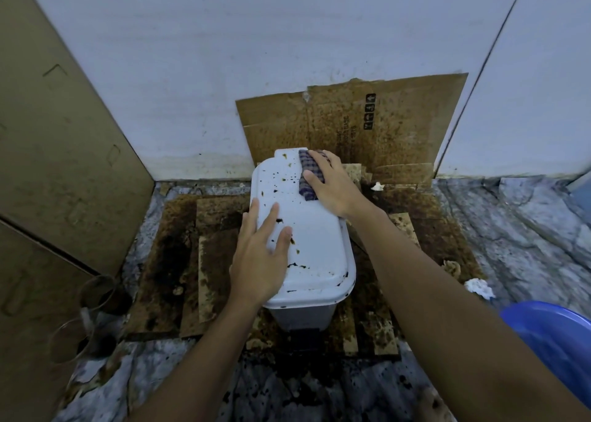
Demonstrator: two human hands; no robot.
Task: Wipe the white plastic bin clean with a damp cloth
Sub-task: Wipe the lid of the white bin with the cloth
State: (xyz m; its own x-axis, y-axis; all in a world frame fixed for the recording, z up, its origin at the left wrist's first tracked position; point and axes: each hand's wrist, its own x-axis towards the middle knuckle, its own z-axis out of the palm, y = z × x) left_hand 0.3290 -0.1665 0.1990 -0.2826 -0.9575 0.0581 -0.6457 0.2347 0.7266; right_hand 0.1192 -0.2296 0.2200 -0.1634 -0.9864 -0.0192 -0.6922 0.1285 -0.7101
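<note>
Pressing our right hand [332, 186] flat on the checked cloth [307, 178] at the far end of the white bin [316, 245] lid, we are bracing the lid's near left side with our open left hand [259, 258]; the bin is standing on stained cardboard [179, 261].

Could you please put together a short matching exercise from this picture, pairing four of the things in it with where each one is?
Things:
1. checked cloth
2. left hand
3. blue basin
4. printed cardboard sheet

Places:
A. leaning against the wall behind the bin
B. pressed under the right hand at the far end of the bin lid
C. at the right edge of the view, on the floor
D. lying flat on the near part of the bin lid

Pairs: 1-B, 2-D, 3-C, 4-A
</note>
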